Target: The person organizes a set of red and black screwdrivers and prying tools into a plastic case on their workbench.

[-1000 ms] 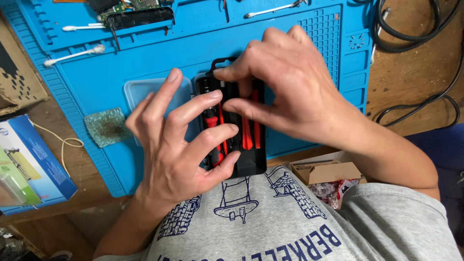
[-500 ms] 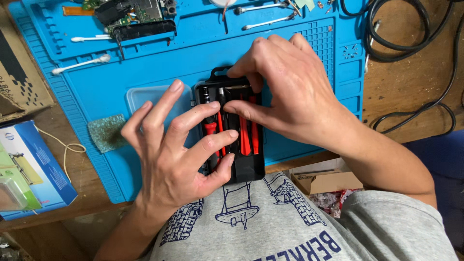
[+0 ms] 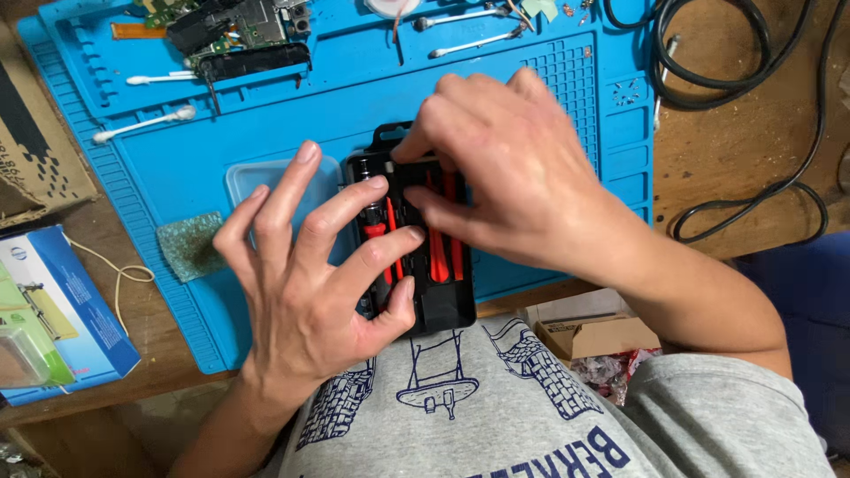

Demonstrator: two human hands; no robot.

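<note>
A black tool case [image 3: 443,305] with red-handled tools in its slots lies on the blue work mat [image 3: 531,97] at the near edge. My left hand [image 3: 310,274] rests on the case's left side, fingers spread across the tools and thumb hooked at its lower edge. My right hand [image 3: 505,177] covers the case's upper right, fingertips pressed on the red tools near the top. Which tool the fingers pinch is hidden.
Cotton swabs [image 3: 142,124], metal tools [image 3: 478,40] and a dismantled circuit board [image 3: 239,35] lie at the mat's far side. A clear lid [image 3: 257,181] and green pad [image 3: 190,243] sit left of the case. Boxes [image 3: 53,310] stand left, black cables [image 3: 753,115] right.
The view has shifted slightly. My right hand has slid a little lower over the case's top; my left hand keeps its hold on the case.
</note>
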